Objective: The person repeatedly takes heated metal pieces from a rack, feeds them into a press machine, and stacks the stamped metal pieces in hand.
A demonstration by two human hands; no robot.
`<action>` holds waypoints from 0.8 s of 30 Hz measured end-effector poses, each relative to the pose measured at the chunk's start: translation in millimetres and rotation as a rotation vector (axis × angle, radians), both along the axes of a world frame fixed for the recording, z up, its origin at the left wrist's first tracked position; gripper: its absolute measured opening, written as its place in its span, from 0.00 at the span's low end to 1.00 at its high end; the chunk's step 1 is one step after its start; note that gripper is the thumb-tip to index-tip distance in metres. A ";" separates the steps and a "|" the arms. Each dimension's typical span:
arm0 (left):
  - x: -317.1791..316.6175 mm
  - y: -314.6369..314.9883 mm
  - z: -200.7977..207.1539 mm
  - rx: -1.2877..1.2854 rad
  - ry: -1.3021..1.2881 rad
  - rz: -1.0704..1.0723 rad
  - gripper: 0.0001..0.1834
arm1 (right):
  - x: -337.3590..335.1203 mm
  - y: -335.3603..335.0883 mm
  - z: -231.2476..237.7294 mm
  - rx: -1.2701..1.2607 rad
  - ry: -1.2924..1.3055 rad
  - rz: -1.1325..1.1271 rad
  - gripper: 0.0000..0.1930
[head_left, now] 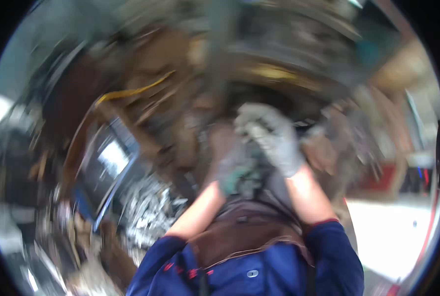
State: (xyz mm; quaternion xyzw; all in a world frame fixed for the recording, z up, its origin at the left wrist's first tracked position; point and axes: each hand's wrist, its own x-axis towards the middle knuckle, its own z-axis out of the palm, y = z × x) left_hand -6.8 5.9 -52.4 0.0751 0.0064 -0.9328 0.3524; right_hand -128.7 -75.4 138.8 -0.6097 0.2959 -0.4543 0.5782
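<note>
My right hand (274,137), in a pale work glove, is raised in the middle with its fingers curled inward. Whether it grips anything small is hidden by the fingers and the blur. Lower and to its left is my left hand (230,165), gloved in grey with green near the wrist, its fingers smeared by motion. Close beside the left hand, in front of my brown apron (244,224), lies a dark grey-green clump (249,182) too blurred to name. A dark round hollow shape (264,101) shows just beyond the right hand.
To the left stands a blue-edged bin or tray (106,204) beside a heap of shiny metal scraps (153,209). A yellow strip (136,91) lies above it. At the right are a red box-like thing (378,178) and a bright white surface (383,237).
</note>
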 end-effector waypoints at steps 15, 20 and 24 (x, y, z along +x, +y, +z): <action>-20.7 -9.5 48.0 -0.240 -0.285 0.086 0.28 | -339.3 42.5 -135.5 0.583 -0.175 -1.412 0.11; -14.0 -6.2 51.8 -0.289 -0.371 0.113 0.26 | -279.3 82.6 -122.9 0.260 -0.255 -1.223 0.10; -14.1 -9.6 50.4 -0.295 -0.244 0.097 0.31 | -206.5 53.8 -19.9 0.009 0.275 -0.935 0.13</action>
